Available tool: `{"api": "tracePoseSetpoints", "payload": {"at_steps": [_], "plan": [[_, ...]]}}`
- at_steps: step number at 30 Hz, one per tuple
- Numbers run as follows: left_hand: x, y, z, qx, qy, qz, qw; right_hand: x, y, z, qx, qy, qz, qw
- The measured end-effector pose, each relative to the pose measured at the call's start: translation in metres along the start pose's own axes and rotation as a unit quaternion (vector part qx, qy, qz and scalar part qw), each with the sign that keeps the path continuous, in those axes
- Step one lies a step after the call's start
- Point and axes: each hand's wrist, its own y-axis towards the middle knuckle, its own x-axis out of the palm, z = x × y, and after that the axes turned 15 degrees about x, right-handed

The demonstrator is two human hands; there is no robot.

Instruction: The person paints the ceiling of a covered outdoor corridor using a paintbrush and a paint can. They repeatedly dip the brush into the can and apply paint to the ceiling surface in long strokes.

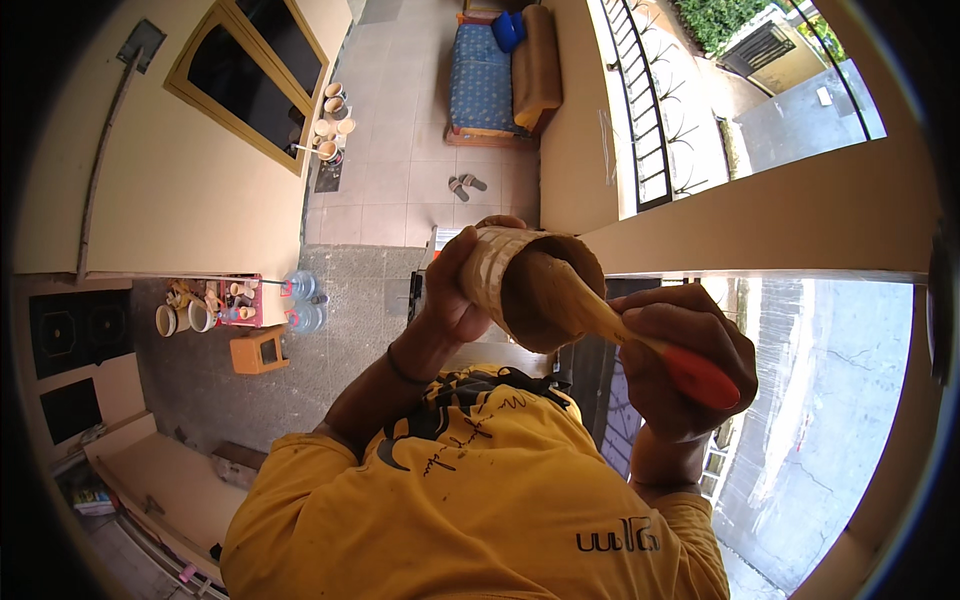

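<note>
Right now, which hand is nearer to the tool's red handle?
Right: the right hand grips the red handle; the left hand is farther left, holding the beige cylindrical container.

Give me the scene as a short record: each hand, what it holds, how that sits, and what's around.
Left hand: closed around the cup
Right hand: gripping the tool
Cup: tilted, mouth turned toward the right hand
Tool: red handle, tan head inside the cup's mouth; contact with the inner wall unclear
Off to the left: orange stool, blue jugs
Ahead: sandals, sofa with blue patterned seat
</note>
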Motion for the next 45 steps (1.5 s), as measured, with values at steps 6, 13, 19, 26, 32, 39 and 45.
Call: {"api": "tracePoseSetpoints", "payload": {"at_steps": [6, 13, 19, 26, 32, 39, 45], "plan": [[0.005, 0.002, 0.0, -0.002, -0.008, 0.005, 1.0, -0.001, 0.0, 0.001, 0.028, -0.011, -0.038, 0.999], [-0.002, 0.002, -0.001, -0.002, -0.014, -0.011, 1.0, 0.003, 0.005, 0.013, -0.031, -0.022, -0.022, 0.999], [-0.003, 0.002, -0.001, 0.001, 0.001, 0.0, 1.0, 0.004, 0.005, 0.013, -0.026, -0.027, -0.03, 0.999], [-0.005, 0.003, 0.0, 0.004, 0.017, -0.004, 1.0, -0.003, -0.002, 0.006, 0.059, 0.018, 0.02, 0.998], [0.004, 0.004, 0.0, 0.008, -0.009, 0.036, 0.999, -0.019, -0.007, 0.023, 0.089, 0.235, 0.062, 0.966], [0.0, 0.003, -0.001, 0.006, -0.023, 0.052, 0.998, -0.027, -0.013, 0.04, 0.082, 0.316, 0.098, 0.94], [-0.016, 0.003, -0.002, -0.014, -0.06, 0.043, 0.997, -0.031, -0.012, 0.043, 0.127, 0.339, 0.109, 0.926]]}}
